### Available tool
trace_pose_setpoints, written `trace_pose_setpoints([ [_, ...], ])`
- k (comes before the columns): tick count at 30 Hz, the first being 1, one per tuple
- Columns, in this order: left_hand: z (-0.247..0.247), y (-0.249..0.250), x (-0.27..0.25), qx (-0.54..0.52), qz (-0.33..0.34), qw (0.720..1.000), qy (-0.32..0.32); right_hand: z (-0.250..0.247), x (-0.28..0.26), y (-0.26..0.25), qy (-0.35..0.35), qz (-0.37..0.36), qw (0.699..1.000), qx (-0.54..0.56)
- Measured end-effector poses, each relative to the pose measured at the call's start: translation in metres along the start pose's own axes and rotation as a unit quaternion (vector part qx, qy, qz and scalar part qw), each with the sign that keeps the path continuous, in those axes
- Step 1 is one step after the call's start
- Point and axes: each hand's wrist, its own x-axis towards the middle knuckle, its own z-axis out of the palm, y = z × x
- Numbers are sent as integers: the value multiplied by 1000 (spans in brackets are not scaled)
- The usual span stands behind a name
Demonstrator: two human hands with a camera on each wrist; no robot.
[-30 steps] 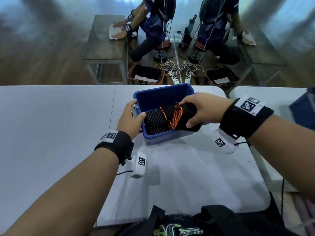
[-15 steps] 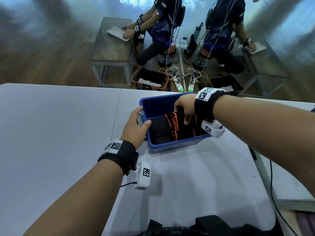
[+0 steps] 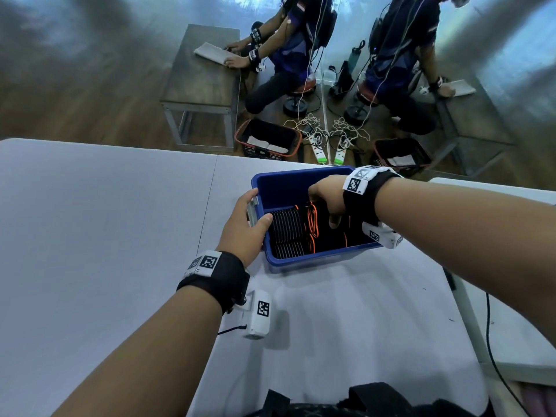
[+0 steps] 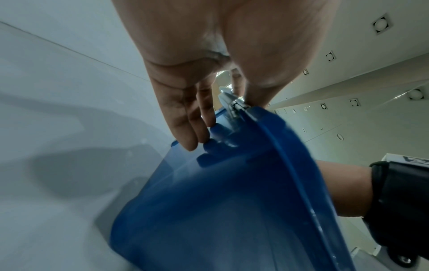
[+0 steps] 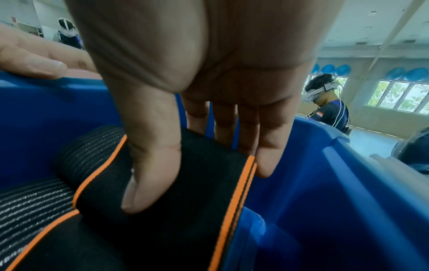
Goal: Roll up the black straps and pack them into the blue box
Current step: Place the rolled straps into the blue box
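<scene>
The blue box (image 3: 316, 257) stands on the white table (image 3: 90, 236), slightly tipped in the left wrist view (image 4: 232, 201). My left hand (image 3: 258, 206) pinches its left rim at a grey clasp (image 4: 232, 108). Inside lie rolled black straps: a ribbed roll (image 3: 285, 227) at the left and orange-edged ones beside it. My right hand (image 3: 323, 206) reaches into the box. It holds a rolled black strap (image 5: 197, 183) with orange trim, thumb (image 5: 150, 174) in front and fingers behind, low against the right wall (image 5: 325, 201).
A black bag (image 3: 361, 401) lies at the table's near edge. A second white table (image 3: 511, 341) adjoins on the right, with a black cable hanging in the gap. Beyond the far edge a mirror wall reflects seated people, a brown table and floor baskets.
My right hand has carried the rolled strap from over the box's right rim down into the box. My left hand has kept its hold on the left rim.
</scene>
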Motion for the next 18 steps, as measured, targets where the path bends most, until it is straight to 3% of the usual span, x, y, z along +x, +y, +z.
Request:
trace_pose_setpoints([
  [9,-1,-2,1,0,-3,1000,-2,-19,-16,0,-28,-26,998,39],
  [13,-1,-2,1,3,-4,1000,4,-23,-22,-23,-29,-62,994,82],
  [18,-1,-3,1,7,-5,1000,8,-9,-10,-61,-39,-95,994,27],
])
